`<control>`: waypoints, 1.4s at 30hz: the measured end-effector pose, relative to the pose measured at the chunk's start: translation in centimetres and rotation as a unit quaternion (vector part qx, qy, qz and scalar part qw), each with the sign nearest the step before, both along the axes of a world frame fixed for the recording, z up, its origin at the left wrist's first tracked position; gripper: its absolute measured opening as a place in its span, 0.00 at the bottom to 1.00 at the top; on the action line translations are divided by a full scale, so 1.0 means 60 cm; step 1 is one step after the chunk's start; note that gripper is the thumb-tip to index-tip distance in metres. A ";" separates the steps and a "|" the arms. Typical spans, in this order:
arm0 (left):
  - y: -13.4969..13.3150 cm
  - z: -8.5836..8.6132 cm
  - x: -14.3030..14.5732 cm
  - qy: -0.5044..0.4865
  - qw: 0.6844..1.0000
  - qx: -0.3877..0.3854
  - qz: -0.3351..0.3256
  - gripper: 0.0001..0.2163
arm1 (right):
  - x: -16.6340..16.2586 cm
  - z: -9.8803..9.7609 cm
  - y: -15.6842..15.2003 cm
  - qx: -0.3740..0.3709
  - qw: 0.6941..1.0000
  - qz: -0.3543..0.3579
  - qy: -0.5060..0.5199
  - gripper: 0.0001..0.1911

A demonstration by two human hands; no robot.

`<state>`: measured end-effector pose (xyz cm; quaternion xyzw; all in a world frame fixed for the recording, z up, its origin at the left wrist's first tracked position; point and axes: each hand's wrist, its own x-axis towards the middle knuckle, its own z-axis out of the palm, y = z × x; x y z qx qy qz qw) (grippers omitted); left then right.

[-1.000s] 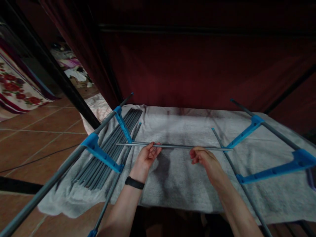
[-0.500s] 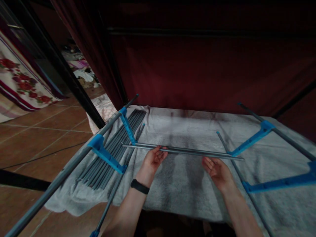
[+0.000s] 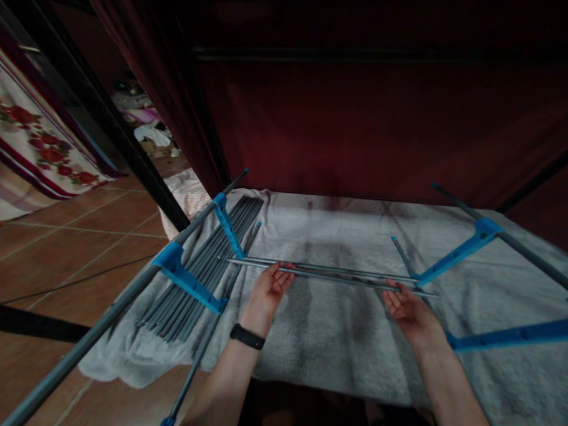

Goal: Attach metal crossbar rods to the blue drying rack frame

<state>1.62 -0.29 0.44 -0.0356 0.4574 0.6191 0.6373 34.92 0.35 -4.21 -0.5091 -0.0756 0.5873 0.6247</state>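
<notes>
A thin grey metal tube (image 3: 337,277) lies crosswise in front of me. My left hand (image 3: 270,287), below a black wristband, has its fingers closed around the tube left of its middle. Near the right end, my right hand (image 3: 410,310) pinches the same tube between thumb and fingers. Just behind it, a second grey tube (image 3: 350,271) runs nearly parallel between a blue plastic bracket (image 3: 229,228) on the left frame and another blue bracket (image 3: 461,251) on the right frame. The held tube's left end passes in front of the left bracket's lower end.
Several loose grey tubes (image 3: 199,278) lie side by side on the grey blanket (image 3: 319,337). A long frame pole (image 3: 97,331) rises along the left. Black posts (image 3: 119,139) and a dark red curtain (image 3: 355,130) bound the space. Tiled floor (image 3: 89,242) shows at left.
My right hand has moved right along the tube and now grips it near its end. The held tube has shifted slightly right, its right end a little lower.
</notes>
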 end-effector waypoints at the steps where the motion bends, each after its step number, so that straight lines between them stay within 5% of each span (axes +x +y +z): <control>1: 0.001 0.004 -0.006 0.002 1.000 -0.006 0.019 0.09 | 0.005 0.000 0.000 -0.004 1.000 -0.008 -0.003 0.11; 13: 0.001 0.030 -0.083 0.005 0.982 0.001 0.188 0.14 | 0.023 0.015 0.002 -0.032 0.997 -0.058 0.032 0.17; 22: 0.000 0.037 -0.090 0.002 0.971 0.007 0.238 0.19 | 0.025 0.024 0.003 -0.045 0.995 -0.084 0.041 0.17; 34: 0.006 0.037 -0.083 0.015 0.976 -0.026 0.217 0.13 | 0.019 0.037 0.005 -0.018 0.997 -0.067 0.032 0.15; 42: 0.011 0.019 -0.063 0.012 0.989 -0.035 0.144 0.12 | 0.011 0.041 0.004 -0.019 0.997 -0.070 0.039 0.14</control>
